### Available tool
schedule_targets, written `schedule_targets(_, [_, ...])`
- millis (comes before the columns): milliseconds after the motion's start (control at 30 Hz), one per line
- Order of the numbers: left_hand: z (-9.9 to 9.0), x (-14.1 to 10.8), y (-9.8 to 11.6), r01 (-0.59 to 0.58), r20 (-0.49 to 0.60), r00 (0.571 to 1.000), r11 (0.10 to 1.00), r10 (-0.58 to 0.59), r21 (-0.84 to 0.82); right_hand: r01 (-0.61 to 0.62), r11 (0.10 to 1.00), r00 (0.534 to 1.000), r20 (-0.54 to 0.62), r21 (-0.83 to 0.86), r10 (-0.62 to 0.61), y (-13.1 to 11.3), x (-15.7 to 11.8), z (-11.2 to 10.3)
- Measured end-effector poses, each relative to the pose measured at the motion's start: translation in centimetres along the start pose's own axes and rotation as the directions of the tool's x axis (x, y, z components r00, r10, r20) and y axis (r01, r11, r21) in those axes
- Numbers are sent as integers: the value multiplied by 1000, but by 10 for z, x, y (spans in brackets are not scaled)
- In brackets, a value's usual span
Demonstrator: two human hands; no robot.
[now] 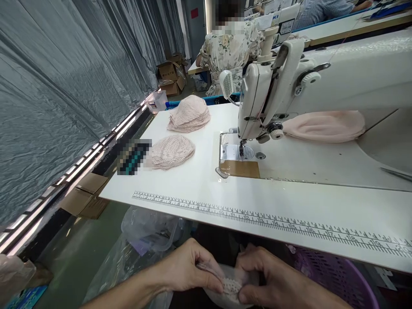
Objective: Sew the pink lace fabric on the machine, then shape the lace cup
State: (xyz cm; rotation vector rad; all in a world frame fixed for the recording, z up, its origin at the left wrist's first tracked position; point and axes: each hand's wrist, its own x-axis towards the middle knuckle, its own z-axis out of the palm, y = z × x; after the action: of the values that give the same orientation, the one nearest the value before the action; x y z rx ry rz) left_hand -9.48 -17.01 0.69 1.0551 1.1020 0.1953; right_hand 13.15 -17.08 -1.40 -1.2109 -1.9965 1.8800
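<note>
Below the table's front edge, my left hand (193, 268) and my right hand (270, 274) hold a pale lace piece (231, 286) between them. Each hand pinches one side of it with thumb and fingers; sheer fabric surrounds the lace. On the white table (199, 184) lie two piles of pink lace pieces, the rear pile (189, 113) taller than the front pile (173, 151). Right of the piles, the sewing machine (257, 98) has its presser foot (241, 148) over a metal plate. Smooth pink fabric (328, 125) rests under the machine's arm.
A purple basket (341, 279) stands below the table at right. Clear plastic containers and bags (151, 227) are under its front left edge. Cardboard boxes (85, 195) sit at left. A person in a floral top (225, 51) sits beyond the table. Scissors (397, 173) lie far right.
</note>
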Motion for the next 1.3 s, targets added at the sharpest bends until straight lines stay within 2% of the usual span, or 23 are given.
schedule_targets(233, [-8, -2, -6, -24, -21, 1000, 1000, 24, -2, 107, 994, 994, -11, 4, -107, 13, -6, 1])
schedule_targets(467, [-2, -2, 0, -5, 139, 990, 1000, 1, 24, 126, 991, 992, 33, -39, -125, -5, 1, 3])
schedule_targets(767, [-3, 1, -1, 62, 95, 993, 998, -63, 18, 102, 993, 989, 97, 58, -107, 2, -5, -15])
schedule_targets(933, [-3, 1, -6, 92, 58, 994, 995, -90, -31, 67, 997, 997, 48, -29, -65, 5, -4, -6])
schedule_targets(1067, [-4, 0, -9, 66, 50, 997, 997, -64, -46, 42, 997, 999, 0, -65, -42, 4, 0, 2])
schedule_targets(1300, [-1, 1, -3, 96, 89, 991, 994, -99, 44, 117, 993, 988, 99, 35, -119, 2, 4, -3])
